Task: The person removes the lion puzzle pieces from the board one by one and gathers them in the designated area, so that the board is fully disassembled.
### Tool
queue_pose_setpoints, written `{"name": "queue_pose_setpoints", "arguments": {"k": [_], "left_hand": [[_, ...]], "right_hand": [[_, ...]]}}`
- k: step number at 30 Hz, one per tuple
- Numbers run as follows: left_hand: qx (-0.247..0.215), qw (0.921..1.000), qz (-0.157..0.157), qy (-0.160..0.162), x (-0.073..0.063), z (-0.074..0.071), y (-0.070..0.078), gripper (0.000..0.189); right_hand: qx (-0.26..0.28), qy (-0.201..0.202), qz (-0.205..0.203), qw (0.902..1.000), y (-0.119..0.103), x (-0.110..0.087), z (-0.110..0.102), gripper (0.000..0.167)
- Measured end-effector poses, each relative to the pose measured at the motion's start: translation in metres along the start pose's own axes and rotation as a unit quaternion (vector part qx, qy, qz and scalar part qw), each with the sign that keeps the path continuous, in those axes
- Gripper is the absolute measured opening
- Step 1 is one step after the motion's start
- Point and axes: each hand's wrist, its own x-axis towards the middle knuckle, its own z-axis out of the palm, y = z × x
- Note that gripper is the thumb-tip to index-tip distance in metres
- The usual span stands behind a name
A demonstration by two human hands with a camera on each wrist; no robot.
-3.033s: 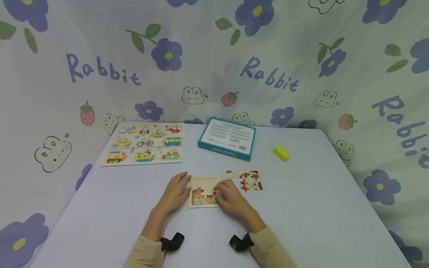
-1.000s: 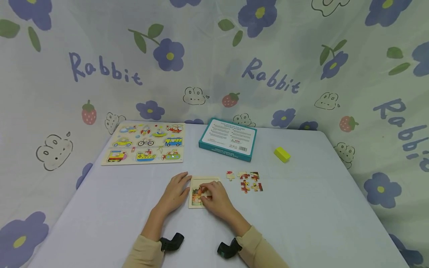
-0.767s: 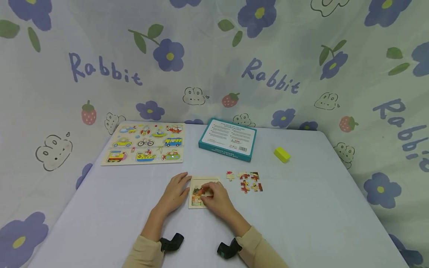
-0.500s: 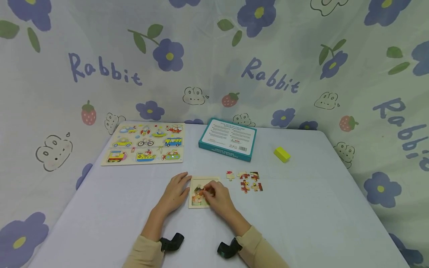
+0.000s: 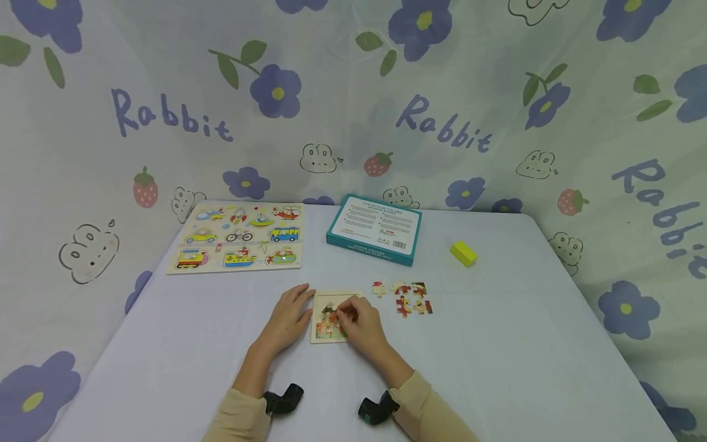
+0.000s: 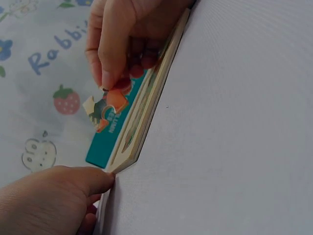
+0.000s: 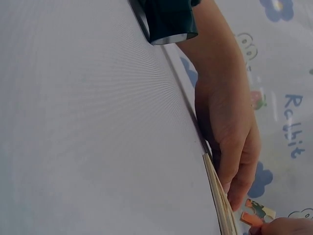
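Observation:
A small square wooden jigsaw tray [image 5: 326, 341] lies at the middle of the table with several pieces fitted along its bottom and left side. My left hand [image 5: 288, 316] rests at the tray's left edge, fingers extended, thumb touching the rim near a corner. Above the tray, my right hand [image 5: 363, 323] pinches a jigsaw piece [image 6: 110, 108] between thumb and fingertips. Orange, dark green and cream show on that piece in the left wrist view, held tilted over the tray. The right hand covers the tray's right part in the head view.
Several loose jigsaw pieces [image 5: 420, 288] lie to the right of the tray. Farther back are a vehicle puzzle board [image 5: 259, 248], a teal-edged box [image 5: 375, 228] and a yellow block [image 5: 464, 253]. A printed curtain [image 5: 342, 92] hangs behind the table.
My right hand moved left from the tray's right edge to over its middle, then its fingertips drew together and shifted slightly right, showing the piece. The left hand stays still.

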Motion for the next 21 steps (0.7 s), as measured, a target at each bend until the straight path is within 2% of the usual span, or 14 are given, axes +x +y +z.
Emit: {"name": "queue_pose_setpoints", "arguments": {"k": [6, 12, 21], "left_hand": [[0.001, 0.9999, -0.006, -0.009, 0.001, 0.000, -0.001, 0.041], [-0.007, 0.9999, -0.009, -0.011, 0.001, 0.001, 0.000, 0.041], [-0.015, 0.9996, -0.018, -0.018, -0.001, -0.002, 0.003, 0.046]], "right_hand": [[0.020, 0.014, 0.031, 0.9992, -0.002, 0.000, -0.004, 0.005], [0.023, 0.029, 0.023, 0.9990, 0.004, 0.000, -0.016, 0.005], [-0.012, 0.063, 0.071, 0.9954, 0.015, 0.005, -0.043, 0.005]]}}
